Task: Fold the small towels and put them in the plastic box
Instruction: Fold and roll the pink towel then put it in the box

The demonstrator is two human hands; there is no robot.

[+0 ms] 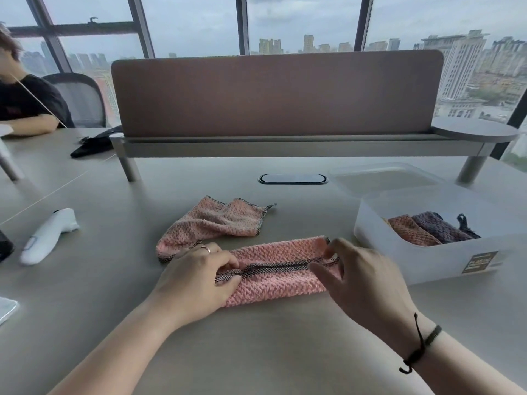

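A pink towel (281, 273) with a dark hem lies folded into a long strip on the grey table, just in front of me. My left hand (196, 279) pinches its left end. My right hand (360, 276) grips its right end at the hem. A second pink towel (216, 223) lies crumpled behind it, untouched. The translucent plastic box (445, 259) stands to the right, touching nothing. Inside it lie a folded orange towel (410, 230) and a folded purple towel (440, 226).
The box's lid (382, 178) lies flat behind the box. A white handheld device (48, 235) rests at the left. A raised shelf with a brown divider panel (276, 95) spans the back. Another person (25, 101) sits at far left.
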